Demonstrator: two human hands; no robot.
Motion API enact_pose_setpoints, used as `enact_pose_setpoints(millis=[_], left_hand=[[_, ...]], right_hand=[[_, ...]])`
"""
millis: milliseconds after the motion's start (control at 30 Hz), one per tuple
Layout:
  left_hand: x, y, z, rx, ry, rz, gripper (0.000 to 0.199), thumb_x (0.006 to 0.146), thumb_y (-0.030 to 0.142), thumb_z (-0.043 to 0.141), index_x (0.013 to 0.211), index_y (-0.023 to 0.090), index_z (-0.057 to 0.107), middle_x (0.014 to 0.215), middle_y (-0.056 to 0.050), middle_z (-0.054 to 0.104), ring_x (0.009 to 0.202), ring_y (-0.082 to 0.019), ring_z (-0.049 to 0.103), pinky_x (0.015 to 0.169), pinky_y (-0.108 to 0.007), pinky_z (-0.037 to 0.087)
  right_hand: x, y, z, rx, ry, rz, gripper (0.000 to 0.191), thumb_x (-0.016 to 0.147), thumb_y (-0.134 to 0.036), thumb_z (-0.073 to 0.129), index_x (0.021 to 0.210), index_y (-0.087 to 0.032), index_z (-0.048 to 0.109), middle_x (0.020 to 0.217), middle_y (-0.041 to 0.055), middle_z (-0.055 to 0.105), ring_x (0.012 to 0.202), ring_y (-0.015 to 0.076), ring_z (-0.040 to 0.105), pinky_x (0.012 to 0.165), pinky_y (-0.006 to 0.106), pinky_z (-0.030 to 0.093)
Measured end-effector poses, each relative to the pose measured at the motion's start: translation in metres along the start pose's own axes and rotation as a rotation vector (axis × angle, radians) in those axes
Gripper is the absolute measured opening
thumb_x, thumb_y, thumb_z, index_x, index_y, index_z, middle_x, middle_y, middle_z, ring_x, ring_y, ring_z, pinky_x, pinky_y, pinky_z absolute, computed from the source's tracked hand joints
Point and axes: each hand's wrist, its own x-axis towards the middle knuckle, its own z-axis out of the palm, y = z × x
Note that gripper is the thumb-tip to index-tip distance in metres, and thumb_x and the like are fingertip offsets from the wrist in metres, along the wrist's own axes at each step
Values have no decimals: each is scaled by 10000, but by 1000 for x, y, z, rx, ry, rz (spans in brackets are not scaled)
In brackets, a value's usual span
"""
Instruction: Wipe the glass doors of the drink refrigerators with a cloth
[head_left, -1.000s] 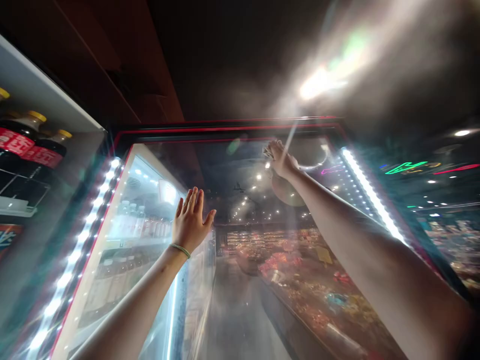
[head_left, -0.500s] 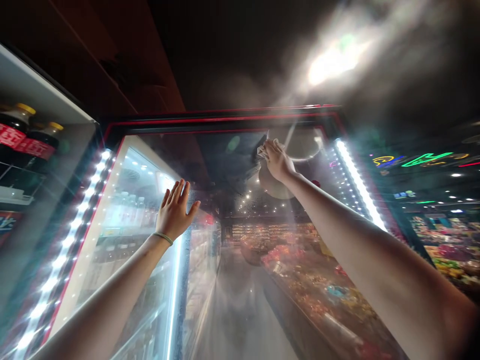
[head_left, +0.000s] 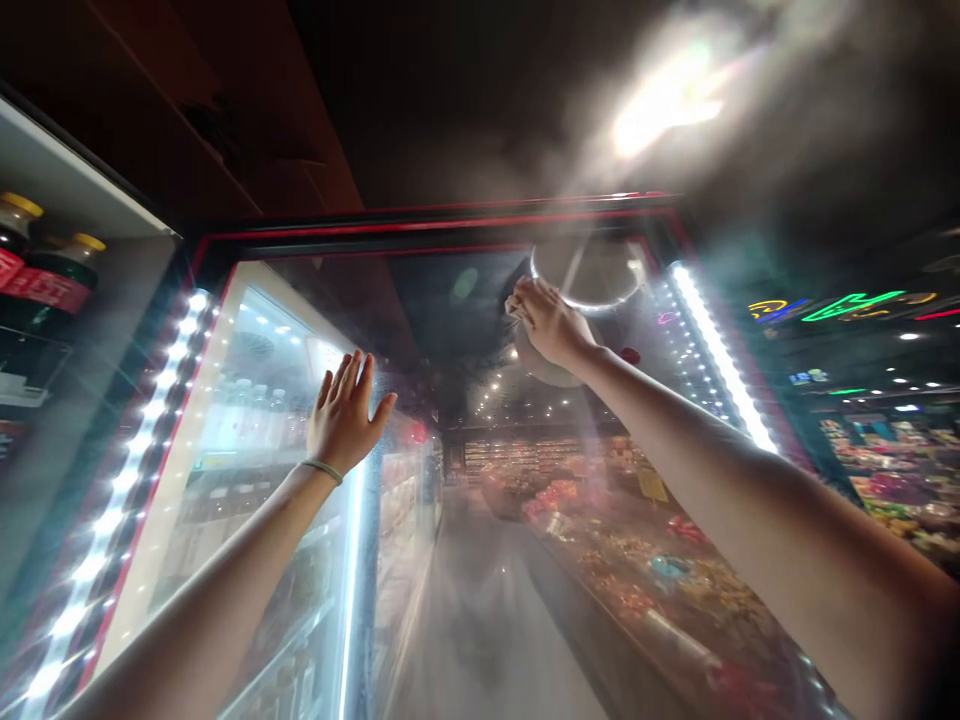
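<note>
A large glass door [head_left: 450, 400] with a dark, red-edged frame stands before me, its pane hazy and reflecting the store. My left hand [head_left: 345, 415], with a thin green band at the wrist, is spread against the pane left of centre, fingers up and apart. Higher and to the right, my right hand [head_left: 553, 322] presses a crumpled pale cloth [head_left: 516, 303] to the upper part of the glass. Part of the cloth is hidden under the fingers. Small drops or smears show on the pane below the right hand.
Bright LED strips [head_left: 724, 355] run down both sides of the door. At the far left, dark bottles [head_left: 56, 275] with yellow caps and red labels stand on a shelf. Neon signs [head_left: 855, 306] and produce displays [head_left: 892, 495] lie to the right, beyond the door.
My right hand has shifted slightly left and down across the glass with the cloth. The left hand stays spread in nearly the same place. The view has tilted slightly.
</note>
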Motion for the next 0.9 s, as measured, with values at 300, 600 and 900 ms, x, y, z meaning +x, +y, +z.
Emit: enact_pose_setpoints(millis=[300,600,900], left_hand=[[0,6,-1,-24,-32,2,709,1039,534,330,1604,106,321,1679,-172,299,1578,-318,252,1296,-541,204],[-1,7,4,-90,-31,-10,725,1035,524,331,1606,78,306,1686,-188,275,1586,-327,221,1305,-545,158],[10,36,0,-96,-31,-16,680,1023,451,353,1604,99,313,1692,-190,257,1594,-339,186,1295,-601,138]], right_hand=[[-23,-36,23,-39,-113,-32,606,987,-181,425,1590,-233,400,1676,25,341,1573,259,275,1275,516,355],[-56,29,-14,-99,-123,182,675,972,-148,406,1628,-271,308,1696,-2,287,1583,284,204,1277,566,326],[-58,22,-3,-23,-183,-32,678,977,-139,449,1620,-322,329,1694,-41,284,1579,237,235,1299,489,311]])
